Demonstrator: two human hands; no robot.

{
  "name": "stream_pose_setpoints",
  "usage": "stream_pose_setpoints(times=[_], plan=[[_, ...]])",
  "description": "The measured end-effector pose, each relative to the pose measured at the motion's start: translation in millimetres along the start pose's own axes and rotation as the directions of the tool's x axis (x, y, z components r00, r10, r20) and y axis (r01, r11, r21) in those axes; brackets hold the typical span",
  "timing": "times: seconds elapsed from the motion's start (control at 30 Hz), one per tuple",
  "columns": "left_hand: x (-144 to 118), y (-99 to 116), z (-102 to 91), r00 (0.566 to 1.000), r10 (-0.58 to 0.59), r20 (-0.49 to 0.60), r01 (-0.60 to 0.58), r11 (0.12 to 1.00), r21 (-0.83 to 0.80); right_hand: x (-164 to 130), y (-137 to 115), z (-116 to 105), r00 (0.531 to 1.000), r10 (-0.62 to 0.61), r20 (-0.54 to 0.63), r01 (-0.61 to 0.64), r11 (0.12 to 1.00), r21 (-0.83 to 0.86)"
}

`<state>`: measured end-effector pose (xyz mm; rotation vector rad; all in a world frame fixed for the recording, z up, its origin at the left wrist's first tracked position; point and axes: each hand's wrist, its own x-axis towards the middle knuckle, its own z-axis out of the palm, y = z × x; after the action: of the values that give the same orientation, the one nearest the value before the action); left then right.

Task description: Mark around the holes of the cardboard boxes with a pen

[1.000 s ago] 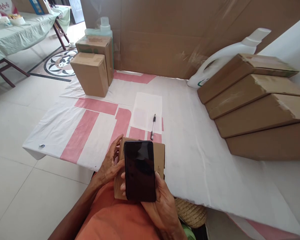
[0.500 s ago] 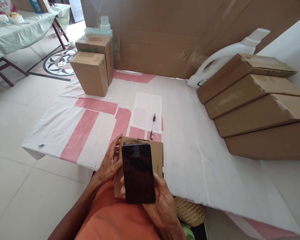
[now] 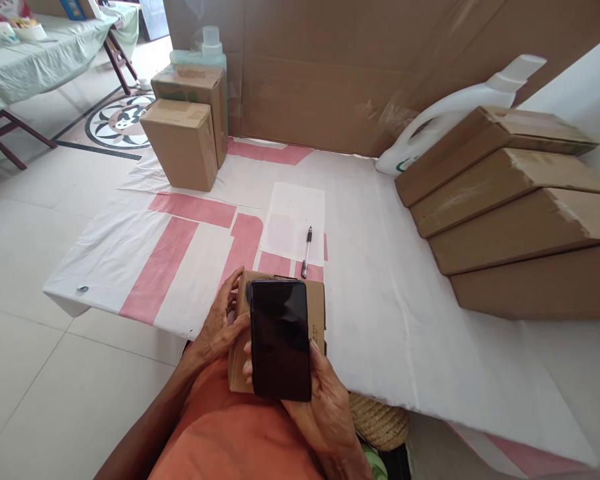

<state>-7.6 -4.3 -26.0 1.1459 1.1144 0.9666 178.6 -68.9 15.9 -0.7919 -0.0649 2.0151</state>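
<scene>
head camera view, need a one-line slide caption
A right hand holds a phone over a cardboard box, the left hand at its side, a pen and paper beyond.

Your phone is black, your box brown, your clothing orange; the white cloth before you bears pink blocks.

2 hands hold a black phone and a cardboard box.
</scene>
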Motion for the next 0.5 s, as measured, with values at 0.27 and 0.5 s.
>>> stream_pose_setpoints(times=[0.27, 0.5], plan=[[0.8, -1.8, -2.1, 1.000, 0.028, 0.001, -0.028, 0.999, 0.022, -0.3, -3.5, 7.4, 0.996, -0.009, 0.084, 0.017, 0.995, -0.098], [0.8, 2.2, -1.4, 1.000, 0.008, -0.006, -0.008, 1.000, 0.015, -1.2, -4.4, 6.4, 1.000, -0.008, 0.028, 0.012, 0.990, -0.141]])
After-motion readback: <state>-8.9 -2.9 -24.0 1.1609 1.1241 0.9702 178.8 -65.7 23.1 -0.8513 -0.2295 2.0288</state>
